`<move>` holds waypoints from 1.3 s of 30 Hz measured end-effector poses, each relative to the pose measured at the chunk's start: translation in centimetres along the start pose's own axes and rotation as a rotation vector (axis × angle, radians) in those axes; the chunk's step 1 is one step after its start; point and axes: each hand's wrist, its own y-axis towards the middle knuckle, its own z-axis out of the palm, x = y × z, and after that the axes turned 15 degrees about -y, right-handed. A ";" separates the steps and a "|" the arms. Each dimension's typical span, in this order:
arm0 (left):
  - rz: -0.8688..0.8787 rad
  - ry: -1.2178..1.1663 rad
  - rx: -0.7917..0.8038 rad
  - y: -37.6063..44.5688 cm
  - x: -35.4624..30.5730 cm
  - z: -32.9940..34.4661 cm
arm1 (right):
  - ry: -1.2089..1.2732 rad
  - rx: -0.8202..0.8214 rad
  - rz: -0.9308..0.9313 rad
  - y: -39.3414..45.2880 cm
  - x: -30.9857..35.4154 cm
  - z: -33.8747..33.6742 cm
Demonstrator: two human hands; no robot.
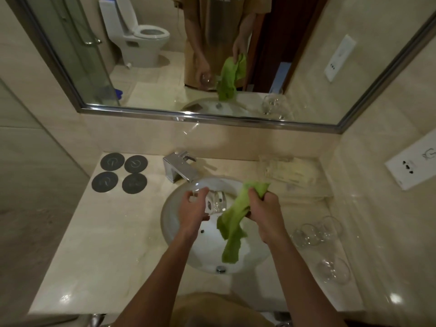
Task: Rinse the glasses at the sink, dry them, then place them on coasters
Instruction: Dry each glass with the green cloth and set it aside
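Clear glass (215, 204) tilted over sink (169, 215); green cloth (233, 223) beside; perhaps three glasses (323, 241) right; four dark coasters (120, 173) left.

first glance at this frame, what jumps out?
The bright green cloth gripped in the right hand hangs over the white sink, beside a clear glass held in the left hand. Four dark round coasters sit bare on the counter left of the faucet; more glasses wait on the right.
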 end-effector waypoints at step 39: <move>0.313 0.107 0.136 -1.6 -4.7 -0.8 | -0.468 0.574 -0.456 -0.2 3.7 1.3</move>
